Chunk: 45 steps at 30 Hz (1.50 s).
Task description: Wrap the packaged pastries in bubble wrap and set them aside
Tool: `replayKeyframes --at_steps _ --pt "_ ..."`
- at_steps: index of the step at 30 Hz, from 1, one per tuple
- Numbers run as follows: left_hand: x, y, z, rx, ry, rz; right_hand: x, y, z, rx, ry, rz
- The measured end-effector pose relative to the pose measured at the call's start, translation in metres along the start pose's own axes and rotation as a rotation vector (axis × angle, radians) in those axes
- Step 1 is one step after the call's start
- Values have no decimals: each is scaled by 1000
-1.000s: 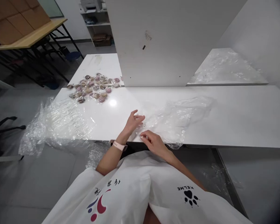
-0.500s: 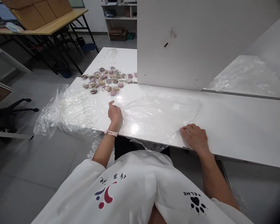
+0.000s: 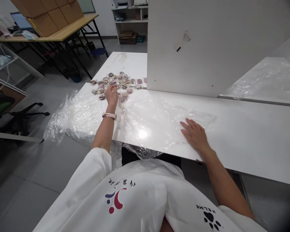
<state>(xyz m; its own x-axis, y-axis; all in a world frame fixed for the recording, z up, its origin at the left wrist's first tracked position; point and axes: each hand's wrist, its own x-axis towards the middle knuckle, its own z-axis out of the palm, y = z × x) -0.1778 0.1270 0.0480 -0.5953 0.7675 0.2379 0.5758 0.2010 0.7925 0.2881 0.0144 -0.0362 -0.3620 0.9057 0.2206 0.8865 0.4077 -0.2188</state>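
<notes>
Small round wrapped sweets, in pink, brown and yellowish tones, lie scattered on the white table's left part. My left hand, with a pale wristband, is over their near edge; its fingers are bent and close together, and what is between them is hidden. A thin clear plastic sheet is spread, wrinkled, across the table in front of me. On its right part rests my right hand, palm down with fingers apart, holding nothing.
Bunched clear plastic film hangs over the table's left end. A tall white panel stands behind the sheet. More clear plastic lies at the back right. Cardboard boxes sit on a wooden table beyond, near a blue stool.
My left hand has moved forward from the sheet's left edge to the sweets. My right hand has shifted slightly forward, and its fingers have spread from a curled pose. The plastic sheet has wrinkled more.
</notes>
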Motion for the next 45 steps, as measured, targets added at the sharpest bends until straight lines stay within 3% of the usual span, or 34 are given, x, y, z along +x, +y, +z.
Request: replayKeyframes --at_steps 3,6,8,11,15,21,26,30,32,34,38,40,42,45 --pt "1 -11 -2 131 -248 131 -9 55 -7 93 -34 -10" --pt "-4 -11 1 477 -579 252 -8 97 -14 205 -51 -24" --pt "-3 -6 6 695 -713 290 -4 102 -13 232 7 24" --pt "6 3 17 878 -787 329 -2 86 -7 195 159 140" --pt "14 6 29 950 -720 355 -4 66 -1 151 209 179" --pt "3 5 36 900 -575 325 -4 73 1 129 219 157" --pt "8 10 28 731 -444 288 -3 67 -1 143 237 190" --pt "9 34 15 542 -248 340 -2 61 -5 150 230 222" --pt "-16 51 15 460 -214 436 -1 59 -6 154 227 238" --pt "-67 65 24 338 -251 595 -2 58 -7 159 229 246" --pt "-204 70 63 237 -633 999 -3 59 -5 170 233 245" --pt "-255 65 79 257 -804 1171 -1 60 -4 170 220 251" --pt "-280 60 83 277 -867 1244 2 60 -7 168 210 251" --pt "-280 57 60 272 -866 1194 -4 47 -21 139 322 294"
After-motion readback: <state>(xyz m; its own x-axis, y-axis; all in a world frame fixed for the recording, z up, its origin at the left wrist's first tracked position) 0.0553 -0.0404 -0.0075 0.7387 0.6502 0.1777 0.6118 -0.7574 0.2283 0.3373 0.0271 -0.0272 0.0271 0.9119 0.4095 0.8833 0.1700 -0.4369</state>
